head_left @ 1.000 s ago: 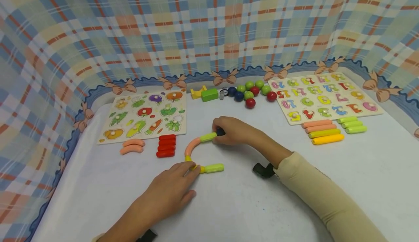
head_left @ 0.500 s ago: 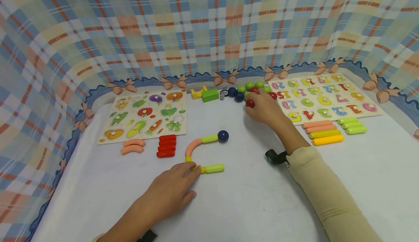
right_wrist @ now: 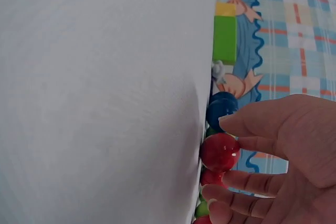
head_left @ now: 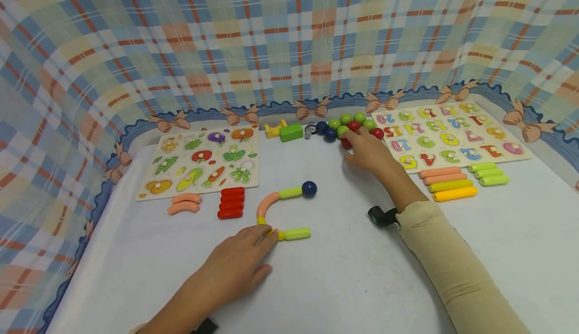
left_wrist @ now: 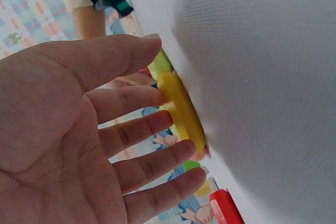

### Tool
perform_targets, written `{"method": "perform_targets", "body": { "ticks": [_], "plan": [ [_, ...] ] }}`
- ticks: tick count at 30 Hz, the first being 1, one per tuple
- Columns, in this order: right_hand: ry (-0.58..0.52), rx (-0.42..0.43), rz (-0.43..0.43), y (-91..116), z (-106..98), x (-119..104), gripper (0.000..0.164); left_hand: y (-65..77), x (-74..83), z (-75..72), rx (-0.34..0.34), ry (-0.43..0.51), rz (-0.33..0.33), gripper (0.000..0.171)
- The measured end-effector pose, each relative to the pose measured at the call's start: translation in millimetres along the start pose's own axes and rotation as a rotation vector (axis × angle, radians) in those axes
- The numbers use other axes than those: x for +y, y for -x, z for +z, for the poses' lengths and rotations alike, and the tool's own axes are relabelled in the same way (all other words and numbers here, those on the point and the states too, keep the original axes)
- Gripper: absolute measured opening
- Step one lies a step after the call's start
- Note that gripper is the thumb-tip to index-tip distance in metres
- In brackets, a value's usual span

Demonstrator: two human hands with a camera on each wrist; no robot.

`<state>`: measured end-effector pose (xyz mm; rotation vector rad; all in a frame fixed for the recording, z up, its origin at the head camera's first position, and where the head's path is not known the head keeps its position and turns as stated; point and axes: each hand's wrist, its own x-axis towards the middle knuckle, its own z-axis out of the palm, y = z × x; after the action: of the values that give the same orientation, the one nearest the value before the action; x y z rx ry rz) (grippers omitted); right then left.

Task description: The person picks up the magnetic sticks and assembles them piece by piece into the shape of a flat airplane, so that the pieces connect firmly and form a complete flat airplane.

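Observation:
My left hand (head_left: pixel 237 258) rests its fingertips on a curved yellow piece (left_wrist: pixel 181 111) of a toy chain on the table. The fingers are nearly straight and partly hide that piece. The chain also has a curved pink piece (head_left: pixel 267 205), a green stick (head_left: pixel 290 193) ending at a dark blue ball (head_left: pixel 309 189), and another green stick (head_left: pixel 297 233). My right hand (head_left: pixel 368 150) is at the ball cluster, with loosely bent fingers around a red ball (right_wrist: pixel 220 152). The index finger reaches behind this ball; the thumb shows a small gap from it.
Left are a vegetable puzzle board (head_left: pixel 176 173), red sticks (head_left: pixel 231 205) and two pink curved pieces (head_left: pixel 184 207). Green balls (head_left: pixel 346 118) and a green block (head_left: pixel 291 132) stand at the back. Right are a number puzzle board (head_left: pixel 434 140), long sticks (head_left: pixel 454 193) and short green sticks (head_left: pixel 494 179).
My right hand let go of the dark blue ball at the upper green stick's end and moved back and right to the red ball. My left hand stayed in place.

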<state>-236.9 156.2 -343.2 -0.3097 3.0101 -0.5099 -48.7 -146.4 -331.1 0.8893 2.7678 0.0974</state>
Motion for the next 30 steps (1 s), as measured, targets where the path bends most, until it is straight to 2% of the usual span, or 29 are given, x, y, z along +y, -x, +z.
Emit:
{"method": "perform_targets", "body": {
  "ticks": [13,18,23,26,30],
  "plan": [
    [0.052,0.082,-0.067,-2,0,1,0.042,-0.1,1.4,-1.2,-0.002,0.005,-0.005,0.064],
    [0.087,0.076,-0.08,-3,0,1,0.043,0.2,1.7,-1.7,-0.002,0.008,-0.002,0.063],
    [0.093,0.061,-0.106,-5,-1,0,0.035,0.7,1.5,-1.1,-0.01,0.011,-0.007,0.062],
    [0.098,-0.016,-0.093,-3,-4,-1,0.027,0.4,1.5,-0.6,-0.012,0.011,-0.007,0.063],
    [0.048,-0.265,-0.11,10,-14,-10,0.017,0.2,1.0,-1.1,-0.015,0.005,-0.009,0.064]
  ]
}}
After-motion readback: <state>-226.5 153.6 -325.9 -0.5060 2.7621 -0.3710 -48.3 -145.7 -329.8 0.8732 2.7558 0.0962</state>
